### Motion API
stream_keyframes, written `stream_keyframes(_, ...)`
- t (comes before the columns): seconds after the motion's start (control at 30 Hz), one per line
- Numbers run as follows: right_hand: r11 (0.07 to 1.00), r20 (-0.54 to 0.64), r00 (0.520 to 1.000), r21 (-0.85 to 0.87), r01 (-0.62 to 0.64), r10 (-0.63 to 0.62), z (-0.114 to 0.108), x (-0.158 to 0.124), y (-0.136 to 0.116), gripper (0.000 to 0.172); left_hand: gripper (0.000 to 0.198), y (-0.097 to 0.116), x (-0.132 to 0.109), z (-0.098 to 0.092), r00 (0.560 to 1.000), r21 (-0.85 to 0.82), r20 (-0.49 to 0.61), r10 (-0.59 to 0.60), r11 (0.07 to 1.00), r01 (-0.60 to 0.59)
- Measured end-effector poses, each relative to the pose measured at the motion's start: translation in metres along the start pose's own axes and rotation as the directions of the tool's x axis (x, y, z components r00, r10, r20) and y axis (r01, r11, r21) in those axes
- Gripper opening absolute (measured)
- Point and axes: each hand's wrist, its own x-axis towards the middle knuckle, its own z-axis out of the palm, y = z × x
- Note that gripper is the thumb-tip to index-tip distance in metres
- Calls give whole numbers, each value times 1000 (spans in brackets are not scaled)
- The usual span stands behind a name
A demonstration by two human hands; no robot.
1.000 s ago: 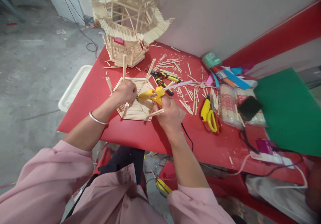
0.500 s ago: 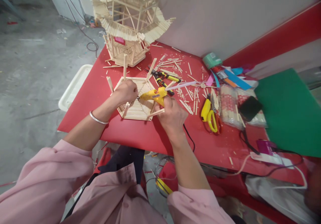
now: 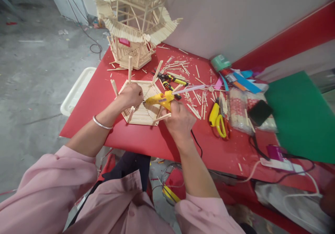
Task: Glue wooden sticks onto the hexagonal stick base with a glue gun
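Observation:
In my right hand [image 3: 180, 120] is a yellow hot glue gun [image 3: 163, 99] with a clear glue stick [image 3: 190, 88] jutting from its back. Its nozzle points left, close to the fingertips of my left hand [image 3: 133, 95]. Those left fingers are closed in a pinch above the wooden base; whatever they hold is hidden or too small to name. Beneath both hands lies the six-sided base [image 3: 142, 119], made of thin wooden sticks, with upright posts [image 3: 130, 70] at its corners.
A tall stick-built pagoda [image 3: 133, 31] stands at the back of the red table [image 3: 157, 145]. Yellow-black pliers [image 3: 172, 81], loose sticks [image 3: 180, 65], yellow scissors [image 3: 218, 120] and bagged sticks [image 3: 239, 111] lie to the right. A power strip [image 3: 282, 166] with cables is near the front right edge.
Almost nothing differs; both hands, the glue gun and the base hold their places. The view has shifted very slightly.

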Motion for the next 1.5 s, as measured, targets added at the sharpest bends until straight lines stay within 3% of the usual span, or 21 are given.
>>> stream_keyframes(0.2, 999, 61, 998, 54, 6, -10, 3, 3, -5, 32, 17, 2, 0, -3, 999, -4, 23, -41, 999, 41)
stream_keyframes(0.4, 999, 17, 999, 33, 31, -32, 3, 2, -5, 30, 18, 4, -1, -4, 998, 7, 29, -54, 999, 54)
stream_keyframes(0.67, 999, 65, 998, 52, 5, -8, 5, 1, -5, 31, 18, 3, -2, -3, 999, -10, 15, -37, 999, 37)
stream_keyframes(0.97, 983, 7, 991, 126, -136, 137, 0, -20, 11, 51, 21, 6, -3, -8, 997, -3, 47, -59, 998, 59)
stream_keyframes(1.1, 938, 22, 955, 185, -294, 295, -10, -37, 23, 55, 18, 7, -4, -9, 998, -48, 22, -52, 997, 53)
stream_keyframes(1.3, 789, 109, 804, 153, -595, 585, -33, -79, 50, 56, 15, 10, -5, -11, 998, -110, 8, -66, 992, 67)
stream_keyframes(1.4, 778, 177, 771, 42, -627, 612, -41, -104, 57, 54, 12, 11, -6, -11, 997, -178, -3, -77, 981, 75)
stream_keyframes(1.5, 819, 218, 793, -64, -570, 569, -51, -119, 58, 57, 8, 11, -6, -12, 995, -315, -13, -97, 945, 88)
